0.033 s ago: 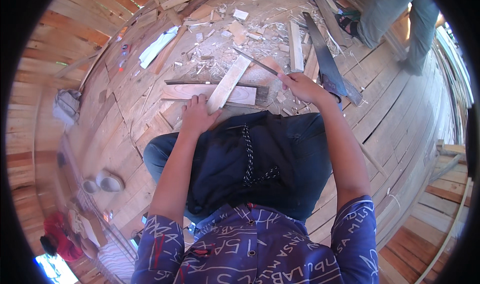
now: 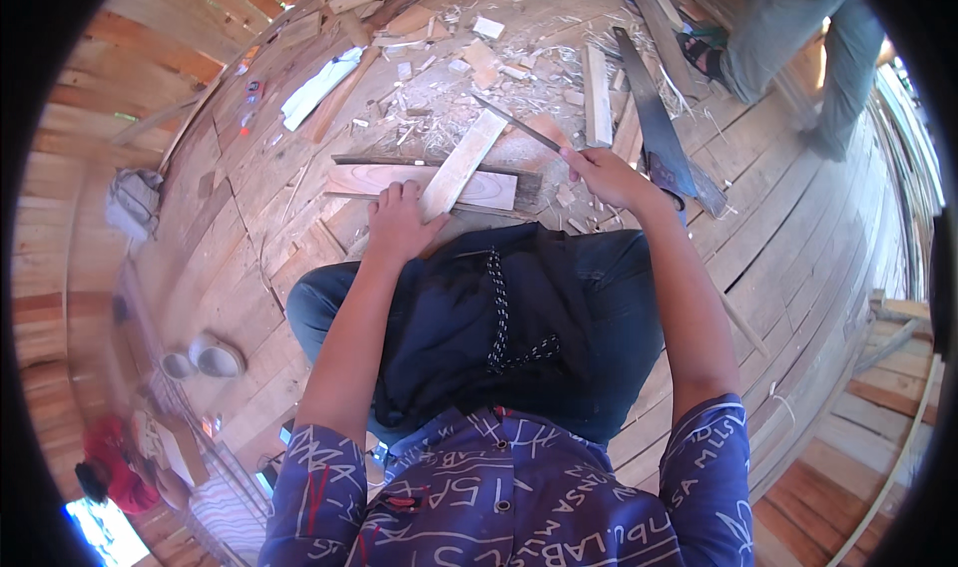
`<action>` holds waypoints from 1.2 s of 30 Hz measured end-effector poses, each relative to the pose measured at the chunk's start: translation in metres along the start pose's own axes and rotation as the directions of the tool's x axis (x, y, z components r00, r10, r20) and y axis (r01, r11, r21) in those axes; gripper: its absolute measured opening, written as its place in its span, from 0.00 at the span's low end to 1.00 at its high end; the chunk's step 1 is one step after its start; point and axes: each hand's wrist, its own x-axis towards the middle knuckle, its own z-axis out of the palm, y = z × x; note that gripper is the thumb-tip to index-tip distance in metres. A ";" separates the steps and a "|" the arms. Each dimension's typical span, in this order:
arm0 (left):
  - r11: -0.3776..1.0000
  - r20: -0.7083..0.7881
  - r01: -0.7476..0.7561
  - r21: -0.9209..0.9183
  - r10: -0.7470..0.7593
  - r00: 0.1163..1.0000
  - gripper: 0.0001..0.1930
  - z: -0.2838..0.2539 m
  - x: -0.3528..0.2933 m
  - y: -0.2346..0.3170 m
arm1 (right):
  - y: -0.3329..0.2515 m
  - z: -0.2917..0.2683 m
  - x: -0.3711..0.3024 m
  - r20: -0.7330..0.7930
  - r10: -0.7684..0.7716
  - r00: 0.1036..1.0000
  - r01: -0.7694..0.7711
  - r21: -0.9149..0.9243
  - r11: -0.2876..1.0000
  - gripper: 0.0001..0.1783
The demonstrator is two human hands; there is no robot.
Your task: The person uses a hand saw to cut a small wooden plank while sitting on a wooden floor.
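My right hand [image 2: 606, 176] is closed round the near end of a long thin pointed blade [image 2: 517, 124]; whether it is a knife or a file I cannot tell. The blade slants up and left, its tip near the far end of a pale wooden strip [image 2: 465, 164]. That strip lies slantwise across a short board with curved grain [image 2: 361, 181]. At the strip's near end, my left hand [image 2: 399, 218] holds it against the board, fingers on its left side and thumb by the near end. Darker rough timber [image 2: 529, 190] shows beneath the board.
A handsaw [image 2: 649, 108] lies to the right beside a pale wooden block [image 2: 597, 98]. Shavings and offcuts [image 2: 484, 63] litter the far floor. Another person's legs [image 2: 788, 38] stand at the far right. A white cloth-like piece [image 2: 319, 88] and slippers [image 2: 215, 355] lie to the left.
The view has shifted slightly, so the floor and the things on it sit a little farther right. Both hands keep the same hold on the strip and the blade.
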 end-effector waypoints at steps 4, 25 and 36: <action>0.995 -0.080 -0.027 -0.095 0.020 0.997 0.38 0.004 0.032 0.015 | 0.021 0.009 0.028 -0.001 -0.037 0.999 0.037 0.004 0.999 0.39; 0.996 -0.270 -0.069 -0.056 0.052 0.962 0.34 0.067 0.103 0.020 | 0.004 0.015 0.081 0.027 0.258 0.966 -0.240 -0.288 0.927 0.25; 0.991 -0.255 -0.018 -0.132 -0.016 0.967 0.34 0.071 0.099 0.028 | -0.019 0.004 0.058 0.077 0.411 0.909 -0.373 -0.294 0.880 0.22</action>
